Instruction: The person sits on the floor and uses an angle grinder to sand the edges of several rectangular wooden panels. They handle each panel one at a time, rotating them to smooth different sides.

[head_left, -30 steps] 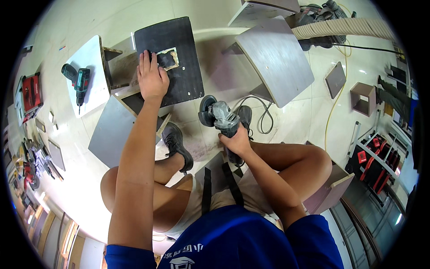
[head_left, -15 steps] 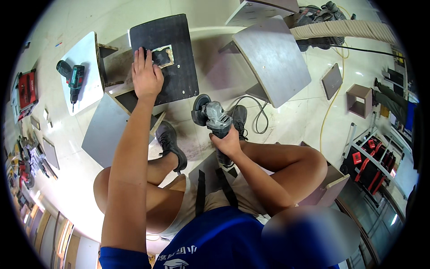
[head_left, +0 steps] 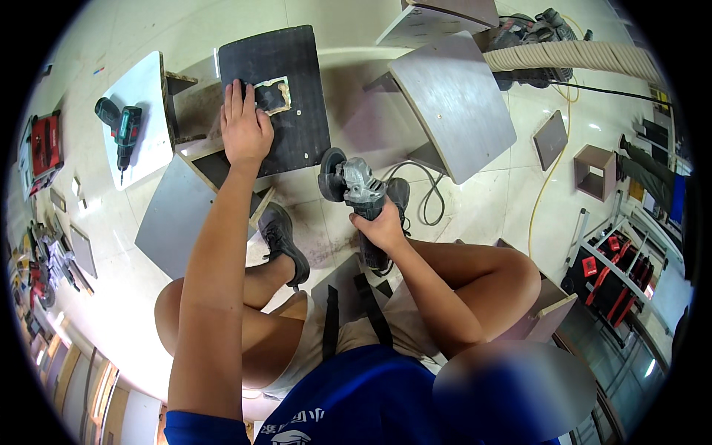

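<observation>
My left hand (head_left: 246, 132) lies flat, fingers stretched, on a dark board (head_left: 300, 63) that rests across a grey panel piece. Just right of my fingertips the board has a rough-edged rectangular patch (head_left: 274, 96) with a pale, ragged border. An angle grinder (head_left: 365, 185) is gripped round its body by my right hand (head_left: 382, 225). Its disc (head_left: 331, 174) points toward the board's near right corner, a small distance off. Whether the disc spins cannot be made out.
A cordless drill (head_left: 127, 137) lies on a white panel (head_left: 152, 81) at left. Grey panel furniture (head_left: 452, 96) stands at right, beside a ribbed beige hose (head_left: 578, 54). A black cable (head_left: 432, 215) loops near my right shoe. Another person's legs (head_left: 644, 165) show at far right.
The grinder and my right hand have shifted slightly, with the grinder turned a little more upright. The view has moved a bit; my left hand stays on the board.
</observation>
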A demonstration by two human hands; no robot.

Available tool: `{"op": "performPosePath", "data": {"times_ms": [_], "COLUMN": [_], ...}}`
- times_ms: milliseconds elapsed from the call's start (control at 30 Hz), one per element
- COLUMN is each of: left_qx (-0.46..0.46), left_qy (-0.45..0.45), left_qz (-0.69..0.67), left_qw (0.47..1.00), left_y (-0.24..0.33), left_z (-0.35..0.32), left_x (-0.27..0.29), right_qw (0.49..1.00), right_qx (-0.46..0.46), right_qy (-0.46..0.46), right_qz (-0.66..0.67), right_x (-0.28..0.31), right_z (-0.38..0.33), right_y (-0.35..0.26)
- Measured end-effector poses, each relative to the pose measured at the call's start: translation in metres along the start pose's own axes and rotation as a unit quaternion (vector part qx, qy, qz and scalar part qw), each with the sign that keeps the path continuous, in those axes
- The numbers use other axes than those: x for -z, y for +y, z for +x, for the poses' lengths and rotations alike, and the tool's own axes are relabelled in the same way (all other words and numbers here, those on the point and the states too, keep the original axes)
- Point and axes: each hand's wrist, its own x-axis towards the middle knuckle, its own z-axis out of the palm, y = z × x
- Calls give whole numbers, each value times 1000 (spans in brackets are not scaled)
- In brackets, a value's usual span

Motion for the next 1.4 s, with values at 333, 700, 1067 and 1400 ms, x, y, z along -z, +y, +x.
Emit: {"op": "performPosePath", "data": {"times_ms": [333, 700, 1067, 1400], "left_qx": [4, 6, 3, 6], "left_qy": [1, -2, -5, -7], "left_qz": [-1, -3, -2, -2], "left_qw": [1000, 1000, 1000, 1000], "left_y": [1, 2, 3, 2], "left_z": [0, 0, 0, -1], "left_x": [3, 3, 6, 5], "right_qw": [999, 998, 994, 996], "right_qx": [-26, -41, -72, -61], "right_qy": [-31, -43, -54, -43], "right_qz": [-18, 2, 62, 43], "right_x": [11, 13, 18, 24], "right_z": [29, 76, 126, 183], "right_y": [-11, -38, -70, -104]}}
